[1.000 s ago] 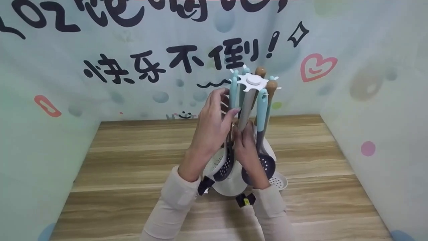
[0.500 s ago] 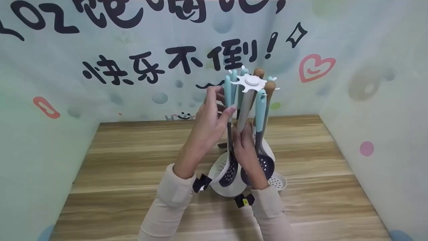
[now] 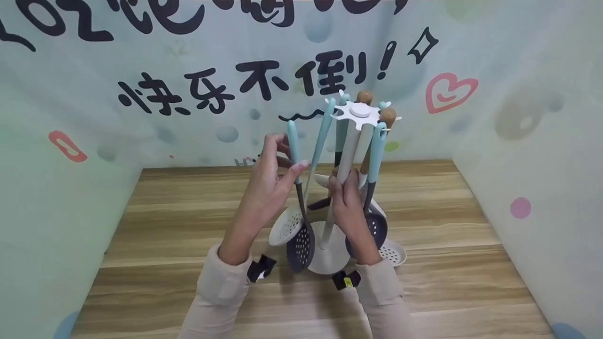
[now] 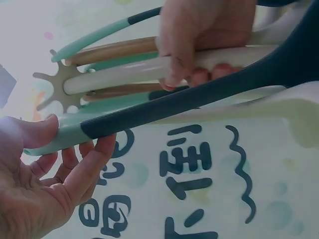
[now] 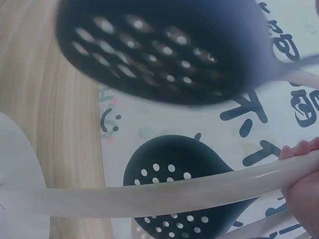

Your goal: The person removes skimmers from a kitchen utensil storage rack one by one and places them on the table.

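Bracing the white plastic hook-topped rack (image 3: 360, 112), prob. vs. tipping, we're clamping our R hand (image 3: 347, 197) round its post (image 3: 349, 150); w/ our L hand (image 3: 269, 181)'s grip, we're pinching a dark perforated oval-headed spoon (image 3: 300, 249)'s light-blue handle (image 3: 293, 139), off the rack, L of it.

This looks like a small makeshift booth. A wood-grain table (image 3: 179, 226) is closed in at the back and both sides by pale walls (image 3: 560, 155), printed with large black lettering (image 3: 260, 67), coloured bubbles (image 3: 227, 134) and a pink heart (image 3: 448, 98).
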Tool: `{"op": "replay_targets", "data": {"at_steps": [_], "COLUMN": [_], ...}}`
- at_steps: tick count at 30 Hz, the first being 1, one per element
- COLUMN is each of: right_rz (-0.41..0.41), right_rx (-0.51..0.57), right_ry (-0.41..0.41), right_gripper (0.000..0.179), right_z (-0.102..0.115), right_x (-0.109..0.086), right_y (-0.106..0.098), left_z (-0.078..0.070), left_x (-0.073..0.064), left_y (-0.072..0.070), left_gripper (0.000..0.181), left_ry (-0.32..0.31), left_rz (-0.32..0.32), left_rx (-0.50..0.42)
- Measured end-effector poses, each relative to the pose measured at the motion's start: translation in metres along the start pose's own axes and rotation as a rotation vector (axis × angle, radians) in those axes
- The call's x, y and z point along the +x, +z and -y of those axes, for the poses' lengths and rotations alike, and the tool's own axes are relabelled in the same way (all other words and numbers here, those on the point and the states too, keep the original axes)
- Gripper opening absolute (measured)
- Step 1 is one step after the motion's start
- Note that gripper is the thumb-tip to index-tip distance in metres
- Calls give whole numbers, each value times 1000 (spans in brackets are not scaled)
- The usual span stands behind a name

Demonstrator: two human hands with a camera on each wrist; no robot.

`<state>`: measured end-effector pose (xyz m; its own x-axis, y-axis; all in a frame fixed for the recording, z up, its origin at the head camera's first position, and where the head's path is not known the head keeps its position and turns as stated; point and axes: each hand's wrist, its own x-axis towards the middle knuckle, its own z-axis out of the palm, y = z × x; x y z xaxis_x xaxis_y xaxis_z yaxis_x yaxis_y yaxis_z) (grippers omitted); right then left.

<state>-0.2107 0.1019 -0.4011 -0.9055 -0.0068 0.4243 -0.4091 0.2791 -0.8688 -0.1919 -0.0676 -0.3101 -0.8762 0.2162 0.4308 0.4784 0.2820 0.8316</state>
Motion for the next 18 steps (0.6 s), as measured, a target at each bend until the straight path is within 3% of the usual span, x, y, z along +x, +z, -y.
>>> {"op": "replay_targets", "data": {"at_steps": [6, 14, 18], "right_rz": [15, 22, 28], "right_rx": [17, 43, 55], "right_ry": [3, 10, 13], "right_gripper": [25, 26, 28], "right_z": [-1, -1, -2], "right_x": [0, 0, -1], "right_y": [1, 1, 2], "left_z": [28, 69, 98], "left_x": [-10, -11, -7], "left_y": [-6, -7, 0], "left_gripper": [37, 43, 44], "left_ry": [-43, -227, -263], "left_rz": [-20, -80, -112], "left_rx": [45, 178, 203]}}
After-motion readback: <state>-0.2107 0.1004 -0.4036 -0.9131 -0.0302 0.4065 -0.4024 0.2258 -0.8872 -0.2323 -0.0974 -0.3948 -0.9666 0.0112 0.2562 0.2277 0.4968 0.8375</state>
